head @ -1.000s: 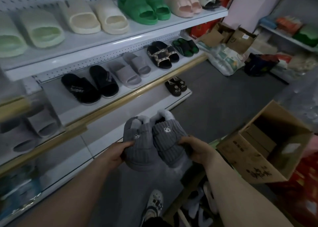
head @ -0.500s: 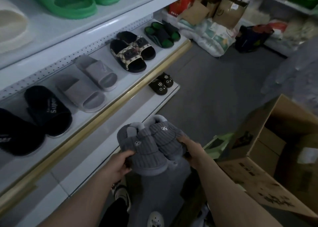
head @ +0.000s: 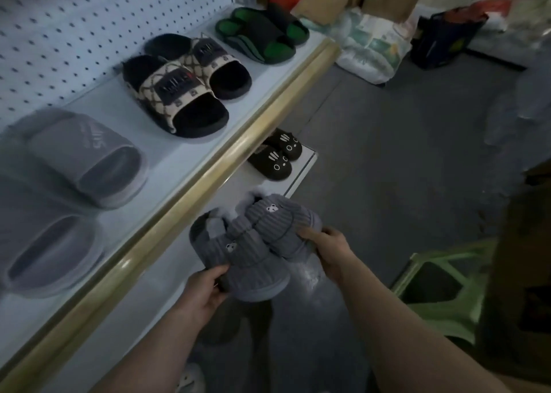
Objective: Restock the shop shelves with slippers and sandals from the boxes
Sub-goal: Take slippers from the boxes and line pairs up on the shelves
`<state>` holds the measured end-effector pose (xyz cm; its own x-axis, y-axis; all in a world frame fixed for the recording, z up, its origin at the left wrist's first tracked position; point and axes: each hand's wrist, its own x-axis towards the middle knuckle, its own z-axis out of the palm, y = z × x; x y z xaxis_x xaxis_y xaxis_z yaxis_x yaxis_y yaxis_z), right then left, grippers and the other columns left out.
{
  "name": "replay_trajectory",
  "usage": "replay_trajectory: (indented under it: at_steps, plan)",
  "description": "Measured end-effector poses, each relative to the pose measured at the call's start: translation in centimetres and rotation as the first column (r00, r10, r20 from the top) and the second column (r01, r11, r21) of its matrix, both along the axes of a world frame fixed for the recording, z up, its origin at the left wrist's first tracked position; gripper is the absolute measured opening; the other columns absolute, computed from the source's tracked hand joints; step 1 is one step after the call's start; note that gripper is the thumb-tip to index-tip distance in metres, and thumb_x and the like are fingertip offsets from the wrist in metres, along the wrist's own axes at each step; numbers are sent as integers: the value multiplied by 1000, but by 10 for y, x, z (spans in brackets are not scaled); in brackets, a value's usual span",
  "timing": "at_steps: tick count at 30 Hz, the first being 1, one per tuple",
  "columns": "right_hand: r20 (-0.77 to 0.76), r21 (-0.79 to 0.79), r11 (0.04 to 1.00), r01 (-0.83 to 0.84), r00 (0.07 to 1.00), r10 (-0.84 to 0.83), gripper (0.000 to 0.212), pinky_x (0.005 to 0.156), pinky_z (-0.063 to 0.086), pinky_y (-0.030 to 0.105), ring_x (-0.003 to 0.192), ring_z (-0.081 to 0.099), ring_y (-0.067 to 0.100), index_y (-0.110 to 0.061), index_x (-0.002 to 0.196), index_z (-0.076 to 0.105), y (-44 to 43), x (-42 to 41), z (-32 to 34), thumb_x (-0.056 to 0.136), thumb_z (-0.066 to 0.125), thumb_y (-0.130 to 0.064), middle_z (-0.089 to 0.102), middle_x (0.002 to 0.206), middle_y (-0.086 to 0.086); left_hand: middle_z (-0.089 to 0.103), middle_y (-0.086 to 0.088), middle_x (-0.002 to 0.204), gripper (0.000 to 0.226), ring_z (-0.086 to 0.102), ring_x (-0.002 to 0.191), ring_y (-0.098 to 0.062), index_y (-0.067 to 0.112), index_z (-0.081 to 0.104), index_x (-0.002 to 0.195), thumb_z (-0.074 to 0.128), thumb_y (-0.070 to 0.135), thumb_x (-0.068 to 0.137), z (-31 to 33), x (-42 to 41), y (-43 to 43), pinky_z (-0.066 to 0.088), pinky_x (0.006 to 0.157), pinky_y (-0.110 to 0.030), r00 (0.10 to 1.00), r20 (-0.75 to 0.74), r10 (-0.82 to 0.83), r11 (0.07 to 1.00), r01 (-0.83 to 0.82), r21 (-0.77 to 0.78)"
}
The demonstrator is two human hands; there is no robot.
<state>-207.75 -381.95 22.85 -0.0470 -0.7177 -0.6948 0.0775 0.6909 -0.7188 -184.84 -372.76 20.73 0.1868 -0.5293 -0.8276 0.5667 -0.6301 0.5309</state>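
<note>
Left hand (head: pixel 205 288) and right hand (head: pixel 331 252) grip bear-badge slippers (head: pixel 250 258) (grey slide (head: pixel 89 154) lettering blurred).

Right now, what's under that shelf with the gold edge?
A lower white shelf holding one pair of black cat-face slippers. Its back part is hidden by the gold-edged shelf above, and the grey slippers gripped by the left hand and right hand cover some of its front.

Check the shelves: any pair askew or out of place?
Only the green-and-black sandals at the far end of the gold-edged shelf: they seem to overlap, one resting partly on the other. Nothing looks spilled or damaged.
</note>
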Motion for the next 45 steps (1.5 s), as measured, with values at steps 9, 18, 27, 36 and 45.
replay_trajectory:
  at_steps: [9, 18, 27, 36, 45]
  plan:
    - [62, -246, 969, 17, 998, -2, 37, 87, 54, 33, 88, 64, 19, -15, 116, 59, -93, 46, -163, 84, 77, -18, 65, 90, 1, 71, -11, 108, 30, 66, 99, -26, 4, 62, 120, 61, 6, 91, -173, 53, -102, 53, 77, -36, 994, 93, 52, 971, -28, -238]
    - [149, -315, 946, 77, 988, -31, 25, 67, 53, 30, 85, 64, 19, -12, 108, 61, -143, 90, -289, 90, 70, -27, 67, 103, 8, 68, -6, 92, 27, 64, 84, -20, 8, 59, 117, 58, 2, 91, -264, 91, -151, 52, 75, -36, 978, 118, 170, 921, -115, -372]
    - [224, -340, 934, 105, 974, -28, 30, 57, 51, 24, 89, 67, 20, -12, 120, 64, -158, 105, -335, 94, 66, -27, 70, 112, 10, 67, -8, 86, 35, 62, 75, -20, 2, 59, 125, 51, -1, 91, -304, 90, -159, 56, 47, -25, 972, 149, 183, 940, -128, -318]
    - [-62, -471, 856, -214, 976, 210, 52, 93, 45, 28, 125, 53, 22, -18, 144, 50, -157, 127, -336, 95, 59, -2, 54, 139, 11, 60, -8, 130, 61, 62, 103, -26, 10, 50, 134, 64, -4, 76, -301, 90, -182, 52, 87, -37, 836, 491, 244, 903, -12, -429]
    - [-34, -504, 858, -93, 996, 88, 52, 97, 43, 26, 125, 51, 17, -14, 142, 50, -136, 99, -331, 93, 59, 2, 52, 142, 7, 49, -4, 139, 47, 49, 127, -22, 30, 55, 130, 56, 8, 88, -266, 10, -175, 40, 108, -37, 466, 866, 180, 863, 348, -366]
